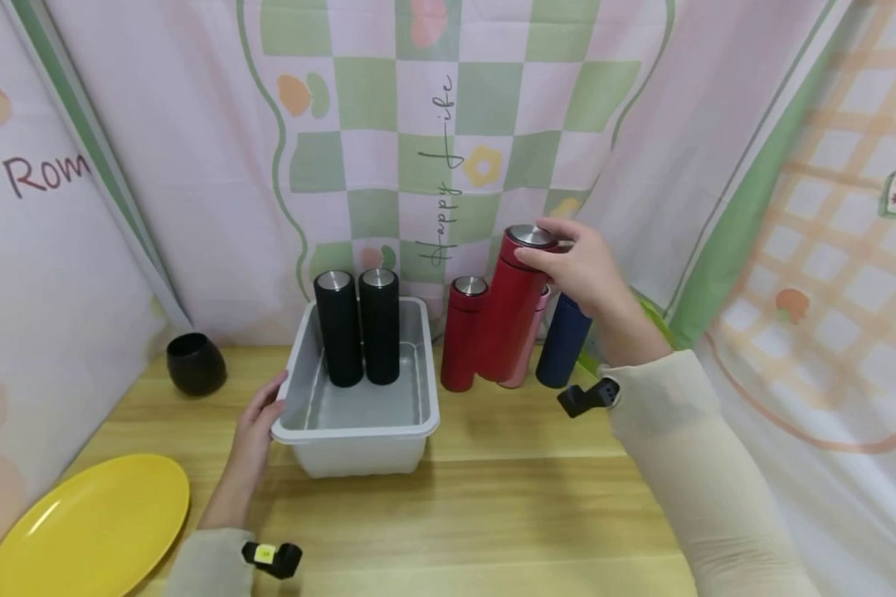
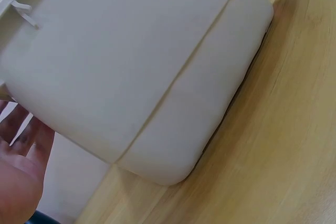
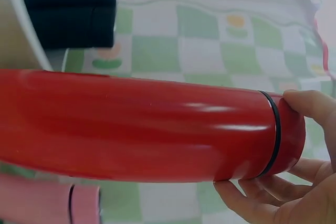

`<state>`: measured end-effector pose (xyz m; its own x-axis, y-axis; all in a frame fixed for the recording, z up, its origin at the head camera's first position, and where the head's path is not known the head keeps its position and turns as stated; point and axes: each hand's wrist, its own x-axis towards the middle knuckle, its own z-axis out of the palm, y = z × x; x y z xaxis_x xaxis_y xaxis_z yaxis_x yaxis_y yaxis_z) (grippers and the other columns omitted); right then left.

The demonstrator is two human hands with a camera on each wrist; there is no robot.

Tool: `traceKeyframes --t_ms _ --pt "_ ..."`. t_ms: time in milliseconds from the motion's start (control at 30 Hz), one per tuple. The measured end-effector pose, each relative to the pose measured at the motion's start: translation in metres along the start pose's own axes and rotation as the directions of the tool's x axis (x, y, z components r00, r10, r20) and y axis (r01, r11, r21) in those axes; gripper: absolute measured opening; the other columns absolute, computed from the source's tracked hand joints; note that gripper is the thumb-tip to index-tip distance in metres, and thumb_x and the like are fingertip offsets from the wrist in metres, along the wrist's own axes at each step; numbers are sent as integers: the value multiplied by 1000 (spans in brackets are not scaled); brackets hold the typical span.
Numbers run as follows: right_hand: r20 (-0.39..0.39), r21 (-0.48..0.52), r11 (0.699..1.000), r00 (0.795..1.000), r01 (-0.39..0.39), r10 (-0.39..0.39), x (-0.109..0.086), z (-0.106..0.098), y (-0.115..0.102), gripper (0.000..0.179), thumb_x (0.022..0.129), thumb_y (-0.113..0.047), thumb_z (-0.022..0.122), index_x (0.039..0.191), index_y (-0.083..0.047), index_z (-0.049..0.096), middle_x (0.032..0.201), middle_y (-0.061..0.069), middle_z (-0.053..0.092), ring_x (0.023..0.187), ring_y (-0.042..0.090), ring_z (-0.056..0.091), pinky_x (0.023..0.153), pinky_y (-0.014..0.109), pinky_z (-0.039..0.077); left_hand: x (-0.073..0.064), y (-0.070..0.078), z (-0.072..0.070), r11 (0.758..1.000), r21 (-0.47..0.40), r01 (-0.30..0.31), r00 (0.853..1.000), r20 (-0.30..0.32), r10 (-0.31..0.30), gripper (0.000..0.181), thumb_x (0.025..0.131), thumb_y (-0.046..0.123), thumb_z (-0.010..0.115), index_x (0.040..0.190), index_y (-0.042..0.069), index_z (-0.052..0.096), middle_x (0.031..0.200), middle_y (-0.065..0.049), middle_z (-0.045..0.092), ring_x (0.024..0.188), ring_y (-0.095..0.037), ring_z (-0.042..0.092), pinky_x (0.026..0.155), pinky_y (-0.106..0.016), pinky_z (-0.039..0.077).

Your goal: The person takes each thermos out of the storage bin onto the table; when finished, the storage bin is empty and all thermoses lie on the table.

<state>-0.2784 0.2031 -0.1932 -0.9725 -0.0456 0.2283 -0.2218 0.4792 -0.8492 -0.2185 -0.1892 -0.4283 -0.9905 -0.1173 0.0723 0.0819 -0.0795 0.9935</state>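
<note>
My right hand (image 1: 586, 265) grips a large red thermos (image 1: 511, 311) by its silver-topped lid, thumb and fingers on either side. The thermos leans, its base toward the left, and overlaps a pink thermos (image 1: 526, 348) behind it. In the right wrist view the same red thermos (image 3: 142, 129) lies across the picture. My left hand (image 1: 254, 423) holds the left rim of a pale grey plastic tub (image 1: 358, 456). Two black thermoses (image 1: 338, 340) stand upright inside the tub. The left wrist view shows the tub's outer wall (image 2: 131, 61) with the fingers at its rim.
Right of the tub stands a smaller red thermos (image 1: 459, 348); farther right is a navy one (image 1: 563, 340). A green object (image 1: 657, 319) shows behind the right forearm. A black cup (image 1: 196, 365) and a yellow plate (image 1: 93, 522) are on the left. Patterned cloth hangs behind.
</note>
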Motion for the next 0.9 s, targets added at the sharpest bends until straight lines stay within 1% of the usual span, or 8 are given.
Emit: traceKeyframes --t_ms 167,367,533,700,900 --pt "-20 -13 998 998 -64 63 -8 -15 22 72 91 -29 70 150 -7 37 138 16 46 114 29 51 95 42 46 0 -1 -1 1000 -3 -6 1000 2 6 50 103 11 40 150 0 29 157 -11 26 139 -25 27 101 -24 35" --pt "-57 -73 990 991 -122 118 -14 -27 51 77 89 -36 71 151 -7 35 143 17 43 122 32 47 101 50 39 2 -2 -1 1000 -8 -5 1000 -10 5 50 103 11 40 150 0 30 157 -11 27 138 -24 27 99 -22 36" --pt "-95 -136 978 984 -160 148 -20 -35 77 79 89 -37 71 151 -5 35 147 23 39 128 39 40 103 54 36 1 -1 0 1000 -15 -11 1000 -12 11 50 103 10 41 150 -1 30 157 -12 27 138 -26 27 102 -26 35" --pt "-134 -204 957 975 -204 179 -24 -41 102 80 88 -40 70 150 -4 35 149 26 35 131 43 35 104 55 33 0 -1 1 1000 -2 -13 1000 -11 13 49 103 10 40 150 -1 30 156 -13 27 138 -26 27 100 -24 35" --pt "-175 -195 953 964 -231 197 -25 -44 123 78 88 -37 71 150 -4 36 148 27 35 129 43 39 103 53 35 -1 -1 1 1000 -11 -18 1000 -15 18 49 103 10 41 149 -2 30 156 -13 27 138 -25 28 102 -25 34"
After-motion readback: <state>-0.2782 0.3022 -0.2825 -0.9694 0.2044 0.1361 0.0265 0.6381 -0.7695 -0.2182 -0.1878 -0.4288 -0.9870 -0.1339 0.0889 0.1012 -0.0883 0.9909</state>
